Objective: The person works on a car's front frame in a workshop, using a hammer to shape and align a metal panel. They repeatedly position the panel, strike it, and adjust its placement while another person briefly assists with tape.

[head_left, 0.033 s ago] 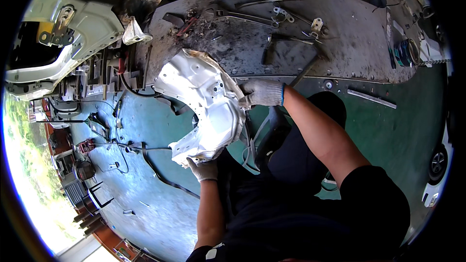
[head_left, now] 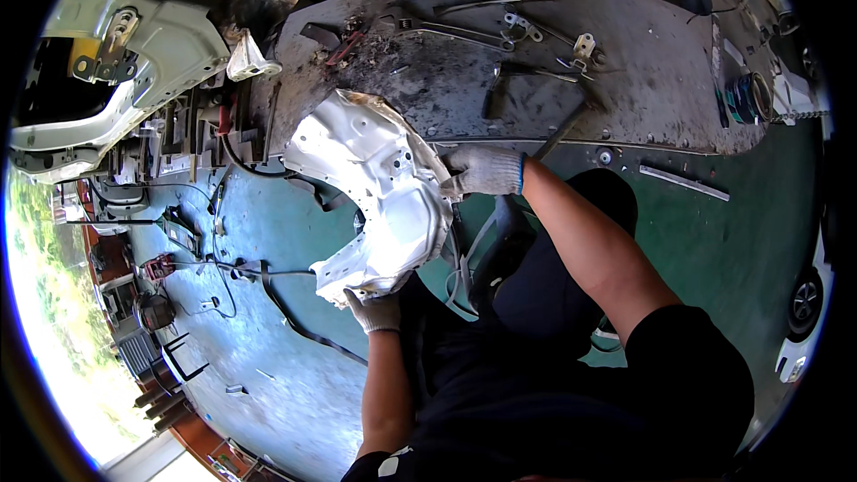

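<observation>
Head view, and nothing visibly shifts from the frame before: my right hand (head_left: 483,170) stays closed on the right edge of the silvery metal panel (head_left: 397,210), just left of frame centre, my left hand (head_left: 375,311) clasps its bottom edge, so I'm seemingly still just holding.

Sheet-metal body panel (head_left: 411,214) (reference): bright silver-white, speckled with dark holes, brownish along its upper-right edge. Right of panel, the right glove (head_left: 489,170) was pale grey knit with a blue cuff edge; at panel's lower end, the left glove (head_left: 377,312) was also greyish. Above panel, the workbench (head_left: 661,62) was dull grey, mottled black and brown. Upper left of panel, the vehicle body shell (head_left: 183,45) was pale grey-green. The floor (head_left: 714,241) was green right of panel, glaring bluish-white lower left. The shirt (head_left: 553,402), below panel, was black.
</observation>
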Demonstrator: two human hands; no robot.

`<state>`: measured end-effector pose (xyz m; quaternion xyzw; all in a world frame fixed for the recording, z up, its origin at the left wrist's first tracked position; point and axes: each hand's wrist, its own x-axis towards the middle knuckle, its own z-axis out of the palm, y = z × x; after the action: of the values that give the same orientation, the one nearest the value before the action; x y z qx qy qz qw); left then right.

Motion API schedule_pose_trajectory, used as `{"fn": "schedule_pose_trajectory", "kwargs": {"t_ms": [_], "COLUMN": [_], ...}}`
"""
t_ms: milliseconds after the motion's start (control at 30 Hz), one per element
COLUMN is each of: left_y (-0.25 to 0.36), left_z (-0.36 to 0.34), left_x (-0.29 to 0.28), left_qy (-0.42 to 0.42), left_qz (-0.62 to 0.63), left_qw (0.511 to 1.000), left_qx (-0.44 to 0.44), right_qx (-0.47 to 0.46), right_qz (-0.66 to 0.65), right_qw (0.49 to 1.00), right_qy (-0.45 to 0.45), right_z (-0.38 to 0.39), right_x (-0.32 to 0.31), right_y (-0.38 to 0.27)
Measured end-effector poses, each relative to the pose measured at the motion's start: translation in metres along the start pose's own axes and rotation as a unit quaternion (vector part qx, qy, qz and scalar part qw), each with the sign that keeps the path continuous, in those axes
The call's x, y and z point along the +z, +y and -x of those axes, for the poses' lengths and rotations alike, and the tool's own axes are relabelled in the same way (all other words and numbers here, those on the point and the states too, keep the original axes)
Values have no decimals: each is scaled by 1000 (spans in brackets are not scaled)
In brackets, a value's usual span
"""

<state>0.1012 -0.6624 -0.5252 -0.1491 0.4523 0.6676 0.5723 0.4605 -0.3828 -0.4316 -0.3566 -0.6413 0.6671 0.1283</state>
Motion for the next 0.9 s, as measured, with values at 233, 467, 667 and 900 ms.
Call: {"fn": "schedule_pose_trajectory", "kwargs": {"t_ms": [233,467,667,900], "left_y": [4,3,2,3], "left_z": [-6,0,-5,-4], "left_x": [-4,4,-2,-5], "left_qy": [-39,-58,-22,-64], "left_qz": [35,38,40,38], "left_qw": [997,997,998,996], "left_qx": [-50,-42,-33,-50], "right_qx": [53,64,60,66], "right_qz": [76,54,133,87], "right_qw": [995,996,988,993], "right_qy": [24,33,46,47], "right_z": [5,8,6,8], "right_x": [1,1,0,2], "right_y": [-10,-19,-11,-14]}}
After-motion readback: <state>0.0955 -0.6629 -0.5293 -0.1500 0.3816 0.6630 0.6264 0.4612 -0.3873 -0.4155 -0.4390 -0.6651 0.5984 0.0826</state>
